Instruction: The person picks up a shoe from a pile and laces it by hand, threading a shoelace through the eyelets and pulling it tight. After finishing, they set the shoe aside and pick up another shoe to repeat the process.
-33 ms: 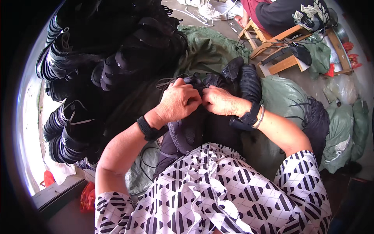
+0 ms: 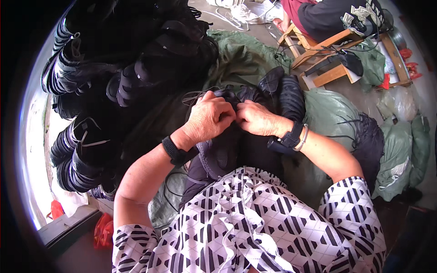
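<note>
Over my lap lies a black shoe upper (image 2: 212, 159) with a stitched, paler edge. My left hand (image 2: 210, 117) is closed in a pinch at its far end, knuckles up. Right beside it, my right hand (image 2: 258, 118) pinches the same dark spot, with its fingertips almost meeting the left ones. Between the fingers, fine detail is too dark to make out. A thin dark lace (image 2: 193, 97) loops out beside my left hand. Just beyond my right hand are a loose black upper (image 2: 271, 80) and a ribbed stack of black uppers (image 2: 292, 98).
Large piles of black shoe uppers (image 2: 132, 77) rise at the left. Green sacking (image 2: 241, 52) spreads ahead, and a pale green sack (image 2: 325, 107) lies at the right near a bundle of dark laces (image 2: 368, 136). Another person (image 2: 332, 18) sits by a wooden frame (image 2: 330, 75) at far right.
Both hands stay closed at the same spot. My left forearm has shifted very slightly to the right.
</note>
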{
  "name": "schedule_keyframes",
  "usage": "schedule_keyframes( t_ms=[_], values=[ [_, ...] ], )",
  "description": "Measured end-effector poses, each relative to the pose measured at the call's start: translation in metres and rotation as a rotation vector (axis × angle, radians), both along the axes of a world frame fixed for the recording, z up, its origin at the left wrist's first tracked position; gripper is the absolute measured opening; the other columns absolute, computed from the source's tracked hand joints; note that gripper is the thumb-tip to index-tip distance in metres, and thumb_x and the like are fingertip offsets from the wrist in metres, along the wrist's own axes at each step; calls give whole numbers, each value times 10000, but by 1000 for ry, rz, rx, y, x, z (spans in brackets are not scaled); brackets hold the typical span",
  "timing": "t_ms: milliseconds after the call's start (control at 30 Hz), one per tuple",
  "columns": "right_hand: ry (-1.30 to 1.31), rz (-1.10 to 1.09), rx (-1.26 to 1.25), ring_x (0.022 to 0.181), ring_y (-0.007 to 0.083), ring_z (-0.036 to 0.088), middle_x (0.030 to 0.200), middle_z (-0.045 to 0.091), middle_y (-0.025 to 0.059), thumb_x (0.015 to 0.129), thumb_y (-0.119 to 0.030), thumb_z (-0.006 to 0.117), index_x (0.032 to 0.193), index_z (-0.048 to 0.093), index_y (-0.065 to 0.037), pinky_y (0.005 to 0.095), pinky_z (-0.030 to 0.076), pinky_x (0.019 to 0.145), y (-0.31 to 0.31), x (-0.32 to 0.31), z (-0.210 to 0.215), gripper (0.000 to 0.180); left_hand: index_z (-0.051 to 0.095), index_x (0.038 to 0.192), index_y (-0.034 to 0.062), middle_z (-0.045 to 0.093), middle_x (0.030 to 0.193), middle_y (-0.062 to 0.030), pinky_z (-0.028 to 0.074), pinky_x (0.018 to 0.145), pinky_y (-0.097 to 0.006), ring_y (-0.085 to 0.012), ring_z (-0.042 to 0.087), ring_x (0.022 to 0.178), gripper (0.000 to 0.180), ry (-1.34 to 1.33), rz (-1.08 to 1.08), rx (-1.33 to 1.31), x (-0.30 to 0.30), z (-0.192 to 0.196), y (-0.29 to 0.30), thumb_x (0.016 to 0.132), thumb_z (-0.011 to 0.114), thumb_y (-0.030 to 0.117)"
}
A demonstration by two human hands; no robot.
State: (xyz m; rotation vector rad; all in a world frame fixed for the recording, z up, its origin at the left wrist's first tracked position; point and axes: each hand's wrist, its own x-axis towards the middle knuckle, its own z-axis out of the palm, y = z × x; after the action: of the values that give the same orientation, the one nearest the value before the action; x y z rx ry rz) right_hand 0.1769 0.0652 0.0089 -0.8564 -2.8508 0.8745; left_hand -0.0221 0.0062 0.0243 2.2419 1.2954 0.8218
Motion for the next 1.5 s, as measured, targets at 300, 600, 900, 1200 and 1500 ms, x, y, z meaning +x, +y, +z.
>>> schedule_keyframes(
  t_ms=[300, 600, 900, 1200, 1500],
  values=[
    [1202, -521, -1178, 799, 144, 569, 1151, 591, 136, 932, -227, 513, 923, 576, -72, 290, 473, 720, 29, 55, 37, 167, 695, 854, 246, 579, 786, 19, 440, 809, -404, -219, 525, 932, 162, 291, 21, 3, 39, 9, -8, 719, 704, 336],
    [-281, -185, -420, 570, 112, 575, 701, 597, 60, 880, -177, 550, 891, 544, -7, 283, 449, 524, 15, 23, 46, 171, 695, 748, 219, 579, 739, 32, 405, 834, -411, -224, 507, 872, 128, 224, -13, -110, 26, 4, 9, 675, 742, 313],
    [931, -405, -1116, 484, 25, 329, 636, 384, -56, 890, -118, 563, 995, 535, -61, 179, 270, 444, 15, 15, 129, 123, 719, 780, 258, 665, 789, 16, 458, 752, -389, -212, 603, 868, 254, 325, -37, -294, 21, -1, -1, 724, 664, 500],
    [1344, -202, -927, 444, 28, 340, 576, 391, -43, 894, -136, 599, 951, 536, -75, 169, 286, 390, 14, 35, 182, 105, 691, 714, 243, 639, 773, 73, 306, 908, -450, -243, 462, 962, 220, 264, -46, -295, 20, -3, -1, 679, 686, 460],
    [1367, -317, -663, 427, 2, 304, 591, 423, -73, 922, -161, 551, 980, 548, -93, 153, 213, 381, 11, 88, 166, 89, 695, 721, 219, 646, 749, 38, 389, 809, -387, -199, 551, 864, 142, 107, -231, -318, 10, 2, -5, 706, 686, 359]
  ],
)
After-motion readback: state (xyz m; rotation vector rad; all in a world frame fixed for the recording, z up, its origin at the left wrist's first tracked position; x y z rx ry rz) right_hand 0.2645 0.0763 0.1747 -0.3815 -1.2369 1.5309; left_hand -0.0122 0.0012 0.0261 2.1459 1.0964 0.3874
